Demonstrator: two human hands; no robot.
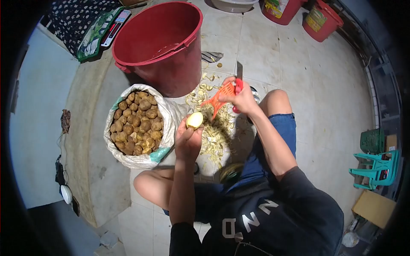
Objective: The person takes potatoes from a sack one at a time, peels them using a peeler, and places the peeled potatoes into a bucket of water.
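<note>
A pale peeled potato (194, 120) is held up in the fingers of my left hand (188, 138), just right of the sack. My right hand (242, 99) is closed around an orange peeler (220, 97) and also a knife with a red handle, its dark blade (239, 69) pointing away from me. The peeler is apart from the potato, to its upper right. Below both hands, peelings (215, 143) lie scattered on the floor. Unpeeled brown potatoes (137, 121) fill the open white sack (167, 112) on the left.
A large red bucket (181, 68) stands behind the sack. Farther back are a pale basin (234, 5) and red buckets (321, 22). A digital scale (115, 29) sits at upper left. Green plastic stools (376, 168) and a cardboard box (374, 208) are at right.
</note>
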